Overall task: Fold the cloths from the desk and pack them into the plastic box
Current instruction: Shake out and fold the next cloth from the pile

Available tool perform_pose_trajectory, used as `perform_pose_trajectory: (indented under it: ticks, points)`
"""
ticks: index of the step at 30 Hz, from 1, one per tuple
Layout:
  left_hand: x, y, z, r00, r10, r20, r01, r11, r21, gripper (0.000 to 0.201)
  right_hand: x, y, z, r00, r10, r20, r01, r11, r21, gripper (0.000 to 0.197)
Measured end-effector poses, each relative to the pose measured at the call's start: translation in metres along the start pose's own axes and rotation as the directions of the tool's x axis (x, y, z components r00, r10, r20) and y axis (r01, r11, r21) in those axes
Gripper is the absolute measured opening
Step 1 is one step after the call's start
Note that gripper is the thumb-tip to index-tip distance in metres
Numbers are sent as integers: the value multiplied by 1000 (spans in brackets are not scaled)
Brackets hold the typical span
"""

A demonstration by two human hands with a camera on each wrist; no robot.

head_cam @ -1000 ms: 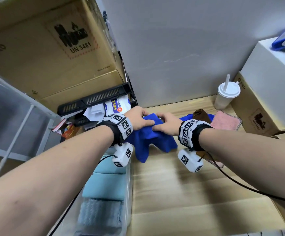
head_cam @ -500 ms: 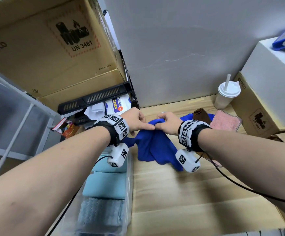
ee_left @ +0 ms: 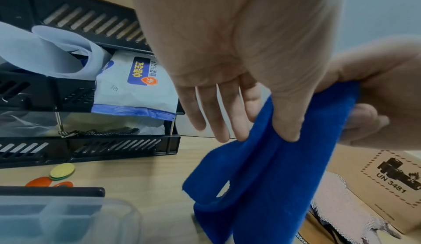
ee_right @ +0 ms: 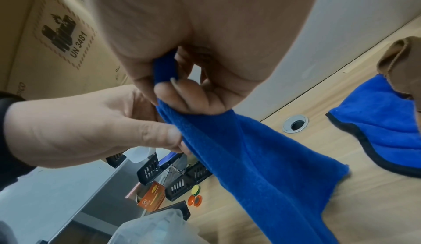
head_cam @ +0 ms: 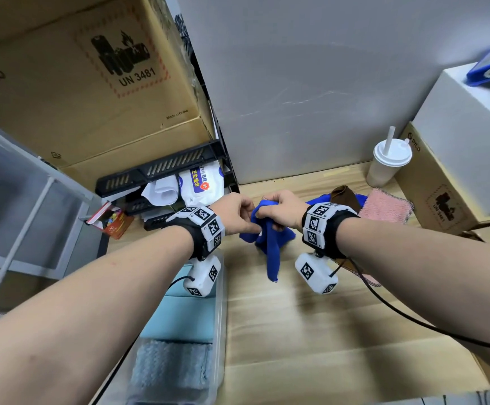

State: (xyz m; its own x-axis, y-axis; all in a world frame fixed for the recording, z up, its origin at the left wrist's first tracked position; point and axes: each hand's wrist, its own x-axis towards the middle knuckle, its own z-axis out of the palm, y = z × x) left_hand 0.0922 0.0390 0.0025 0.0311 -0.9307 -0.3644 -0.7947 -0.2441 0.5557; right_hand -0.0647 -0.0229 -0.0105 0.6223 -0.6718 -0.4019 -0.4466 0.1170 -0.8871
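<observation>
A plain blue cloth [head_cam: 270, 249] hangs in a narrow bunch just above the wooden desk [head_cam: 311, 331]. My left hand [head_cam: 245, 220] pinches its upper edge between thumb and forefinger; the other fingers [ee_left: 214, 114] lie straight. Right beside it, my right hand [head_cam: 276, 210] grips the top of the blue cloth [ee_right: 262, 167] in curled fingers. The clear plastic box [head_cam: 222, 317] sits at the desk's left edge and holds folded light blue and grey cloths. A pink cloth [head_cam: 384, 206], a brown cloth [head_cam: 344, 194] and a black-edged blue cloth [ee_right: 382, 127] lie behind my right wrist.
A lidded white cup with a straw [head_cam: 388, 162] stands at the back right beside cardboard boxes [head_cam: 433, 185]. A black tray rack [head_cam: 165, 171] with a packet of wipes sits at the back left. Small coloured discs [ee_left: 62, 171] lie near the plastic box.
Both hands have risen and lifted the blue cloth off the desk. It was spread in a heap and now hangs as a narrow bunch from their grip.
</observation>
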Motion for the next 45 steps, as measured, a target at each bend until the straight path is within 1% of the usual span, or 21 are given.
perform_pose_trajectory:
  ticks: [4,8,11,13,15,18,21,23,25,26,29,32,34,35,36,37,38,40,41,43,45]
  points:
    - [1,-2,1,996,46,-77,-37,993,112,19,1,-4,-1,999,3,-49,-3,1000,8,22]
    - [2,-6,-4,990,67,-127,-54,993,102,23,0,-3,-4,993,-34,-113,24,996,-85,22]
    - [2,-7,-7,993,22,-115,-11,996,93,22,-1,0,-7,991,-49,-126,28,987,-161,28]
    - [2,-9,-7,995,-8,-104,19,994,111,16,-1,0,-8,989,-73,-129,44,975,-219,34]
    - [1,-12,-6,992,-45,-116,63,985,160,16,0,2,-10,986,-94,-136,57,965,-256,37]
    - [2,-19,-8,990,-98,-103,126,938,322,19,2,5,-14,973,-102,-209,37,955,-294,30]
    - [0,-24,-11,986,-161,-51,167,882,440,16,3,6,-19,950,-85,-300,9,969,-246,16]
    - [-1,-27,-11,978,-207,-26,192,844,502,13,2,5,-24,936,-60,-346,-31,967,-251,11]
    - [-2,-29,-11,969,-244,-28,220,812,541,6,2,5,-30,916,-47,-398,-89,944,-316,8]
    - [-1,-30,-12,965,-259,-45,241,802,547,9,1,6,-34,901,-36,-432,-132,927,-351,7]
    - [0,-31,-16,957,-268,-113,287,805,519,25,-4,5,-44,849,6,-529,-281,852,-442,8]
    - [-1,-28,-22,950,-275,-150,313,819,480,22,-12,-2,-46,818,42,-573,-402,754,-519,10]
    - [0,-27,-24,941,-292,-173,339,828,446,25,-16,-5,-49,791,71,-608,-456,731,-508,16]
    - [0,-26,-25,937,-300,-177,348,836,425,29,-15,-4,-50,789,82,-609,-452,749,-485,18]
    - [0,-25,-25,937,-305,-171,349,847,401,34,-12,-3,-50,807,95,-583,-421,785,-455,19]
    - [-1,-23,-25,938,-310,-156,347,859,376,38,-10,-3,-51,838,123,-531,-383,826,-414,19]
    - [-2,-19,-25,942,-308,-133,335,873,353,41,-9,-4,-50,872,160,-462,-355,857,-373,19]
    - [-4,-10,-22,952,-301,-50,302,909,287,43,-9,-7,-46,931,224,-289,-324,870,-371,24]
    - [-4,-6,-20,953,-301,0,293,926,239,44,-11,-8,-43,946,251,-206,-315,861,-399,25]
    - [-5,6,-17,958,-279,69,267,952,147,53,-14,-13,-33,957,268,-114,-291,872,-394,27]
    - [-5,17,-15,963,-258,73,257,966,23,60,-14,-14,-22,958,279,-59,-285,930,-230,29]
